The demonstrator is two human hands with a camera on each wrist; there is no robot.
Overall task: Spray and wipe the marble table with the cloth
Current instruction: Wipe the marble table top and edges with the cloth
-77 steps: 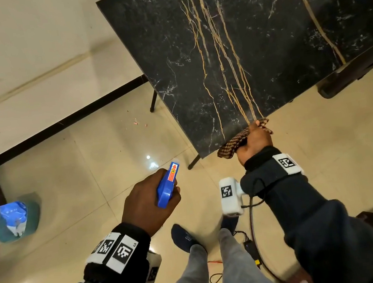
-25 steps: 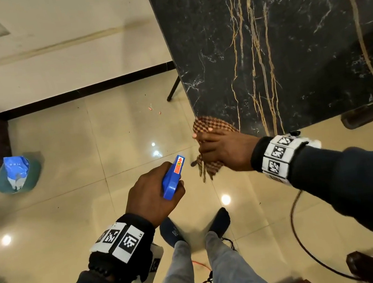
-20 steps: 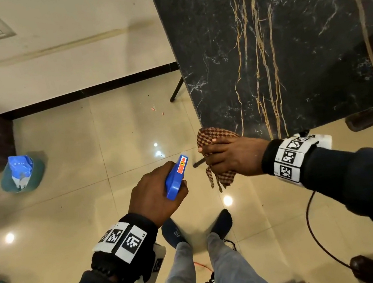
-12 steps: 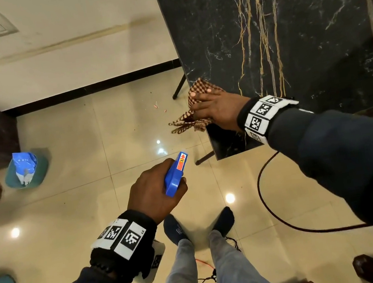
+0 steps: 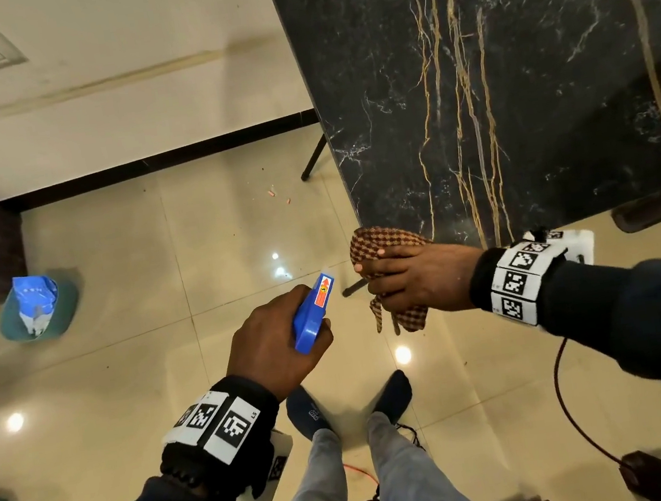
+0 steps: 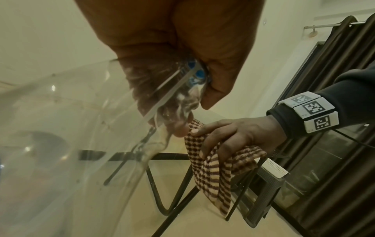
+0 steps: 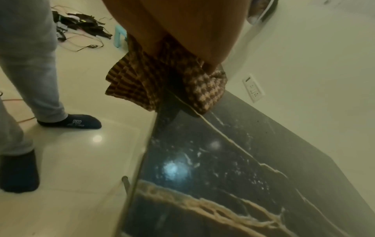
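Dim warm indoor light, wide-angle bend at the edges.
Lamp glare spots the floor (image 5: pixel 403 354); wrist views look hazy, perhaps motion-blurred.

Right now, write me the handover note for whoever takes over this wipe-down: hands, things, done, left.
Left hand: grips the blue spray bottle over the floor, off the table.
Right hand: grips the checked cloth at the near left corner of the marble table; part of the cloth lies on the top, part hangs over the edge.
Done: cannot tell how much has been sprayed or wiped; no wet streaks show.
Left: probably wipe on across the rest of the top, spraying as needed.
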